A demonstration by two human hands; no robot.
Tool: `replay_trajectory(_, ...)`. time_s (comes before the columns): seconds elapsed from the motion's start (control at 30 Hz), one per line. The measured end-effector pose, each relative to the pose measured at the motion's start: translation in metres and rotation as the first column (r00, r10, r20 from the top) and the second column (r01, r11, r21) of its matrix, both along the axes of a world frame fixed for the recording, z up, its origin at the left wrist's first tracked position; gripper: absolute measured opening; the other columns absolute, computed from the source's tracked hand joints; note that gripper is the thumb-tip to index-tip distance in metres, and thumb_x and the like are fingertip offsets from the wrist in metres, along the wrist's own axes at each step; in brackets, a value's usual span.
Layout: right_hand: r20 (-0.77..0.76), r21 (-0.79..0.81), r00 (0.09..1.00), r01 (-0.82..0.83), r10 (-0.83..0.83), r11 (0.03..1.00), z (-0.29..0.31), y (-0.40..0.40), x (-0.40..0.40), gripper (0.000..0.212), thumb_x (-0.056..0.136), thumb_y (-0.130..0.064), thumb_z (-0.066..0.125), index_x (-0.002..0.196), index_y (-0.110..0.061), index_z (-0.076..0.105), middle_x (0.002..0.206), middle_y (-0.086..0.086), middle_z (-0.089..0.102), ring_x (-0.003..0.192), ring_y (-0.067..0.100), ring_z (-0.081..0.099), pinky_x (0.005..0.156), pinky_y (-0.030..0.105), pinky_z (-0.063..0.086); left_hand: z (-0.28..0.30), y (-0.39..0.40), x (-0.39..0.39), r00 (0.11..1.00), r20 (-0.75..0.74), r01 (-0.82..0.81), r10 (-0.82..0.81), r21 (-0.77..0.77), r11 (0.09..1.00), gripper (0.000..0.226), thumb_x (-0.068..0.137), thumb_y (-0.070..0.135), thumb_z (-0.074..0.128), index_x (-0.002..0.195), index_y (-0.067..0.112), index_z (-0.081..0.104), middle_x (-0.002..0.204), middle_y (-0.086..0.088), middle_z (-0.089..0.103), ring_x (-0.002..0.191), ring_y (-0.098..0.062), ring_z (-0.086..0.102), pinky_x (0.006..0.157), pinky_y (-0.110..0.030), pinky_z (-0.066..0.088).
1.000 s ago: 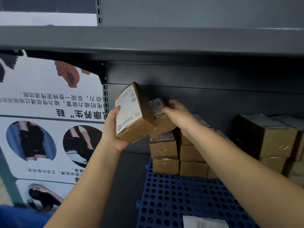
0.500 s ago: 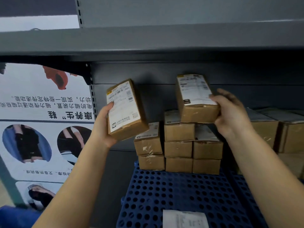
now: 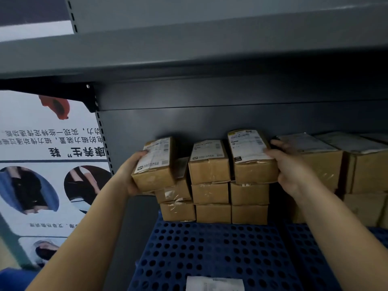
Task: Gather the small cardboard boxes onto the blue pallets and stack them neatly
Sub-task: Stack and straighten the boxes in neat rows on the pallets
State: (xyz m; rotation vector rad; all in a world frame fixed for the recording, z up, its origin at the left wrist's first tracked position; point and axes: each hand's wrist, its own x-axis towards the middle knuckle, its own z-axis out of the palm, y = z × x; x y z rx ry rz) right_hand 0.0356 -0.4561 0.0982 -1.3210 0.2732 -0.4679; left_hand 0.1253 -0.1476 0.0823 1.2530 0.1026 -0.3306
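Cardboard box (image 3: 154, 164) gripped in L hand (image 3: 129, 172), another box (image 3: 252, 157) in R hand (image 3: 288, 166), both atop stack on blue pallet (image 3: 210, 253).

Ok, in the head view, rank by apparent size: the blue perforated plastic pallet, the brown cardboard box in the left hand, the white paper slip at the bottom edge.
1. Blue perforated plastic pallet, clearly largest.
2. Brown cardboard box in the left hand and white paper slip: unsure; the slip is cut off and nearer.
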Motion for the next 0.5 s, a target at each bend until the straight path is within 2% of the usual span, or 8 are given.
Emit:
replay_trajectory(0.1, -0.061, -0.055, 0.998, 0.03, -0.034, 0.998, -0.007, 0.003, 0.004, 0.04, 0.092, -0.015, 0.055, 0.131, -0.018, 0.049, 0.114, 0.009, 0.06, 0.095, 0.022, 0.058, 0.084, 0.036, 0.048, 0.0, -0.014, 0.003, 0.999, -0.003, 0.046, -0.045, 0.09, 0.995, 0.043, 0.089, 0.053, 0.041, 0.089, 0.015, 0.06, 0.062, -0.007, 0.069, 0.058, -0.025, 0.065, 0.062, -0.035, 0.05)
replay_trajectory(0.2, -0.087, -0.11, 0.992, 0.082, -0.092, 0.991, -0.009, 0.005, 0.007, 0.035, 0.093, -0.022, 0.054, 0.127, -0.023, 0.053, 0.123, 0.009, 0.058, 0.112, 0.026, 0.054, 0.099, 0.039, 0.044, 0.004, -0.03, 0.005, 0.997, 0.042, 0.057, -0.062, 0.113, 0.992, 0.044, 0.091, 0.053, 0.041, 0.086, 0.015, 0.062, 0.062, -0.005, 0.07, 0.071, -0.025, 0.061, 0.068, -0.035, 0.045)
replay_trajectory(0.33, -0.096, -0.106, 0.987, 0.122, -0.132, 0.987, -0.011, 0.007, 0.006, 0.033, 0.091, -0.031, 0.054, 0.124, -0.025, 0.055, 0.12, 0.006, 0.059, 0.113, 0.024, 0.053, 0.102, 0.039, 0.041, 0.008, -0.045, 0.006, 0.996, 0.067, 0.06, -0.064, 0.055, 0.997, 0.041, 0.094, 0.048, 0.042, 0.087, 0.013, 0.062, 0.063, -0.005, 0.071, 0.059, -0.021, 0.067, 0.063, -0.034, 0.047)
replay_trajectory(0.43, -0.086, -0.127, 0.987, 0.124, -0.135, 0.984, -0.011, 0.006, 0.002, 0.03, 0.089, -0.033, 0.055, 0.119, -0.027, 0.057, 0.117, 0.004, 0.059, 0.111, 0.022, 0.053, 0.1, 0.038, 0.041, 0.005, -0.045, 0.009, 0.997, 0.065, 0.049, -0.048, -0.013, 0.999, 0.043, 0.094, 0.05, 0.04, 0.096, 0.014, 0.063, 0.071, -0.007, 0.073, 0.075, -0.024, 0.065, 0.069, -0.036, 0.049)
replay_trajectory(0.5, -0.077, -0.127, 0.988, 0.121, -0.132, 0.984, -0.012, 0.006, 0.0, 0.02, 0.089, -0.032, 0.056, 0.108, -0.029, 0.059, 0.113, 0.002, 0.06, 0.108, 0.02, 0.054, 0.099, 0.037, 0.042, 0.001, -0.04, 0.01, 0.996, 0.074, 0.05, -0.047, -0.037, 0.998, 0.045, 0.094, 0.051, 0.04, 0.101, 0.014, 0.063, 0.078, -0.008, 0.073, 0.081, -0.025, 0.064, 0.073, -0.036, 0.049)
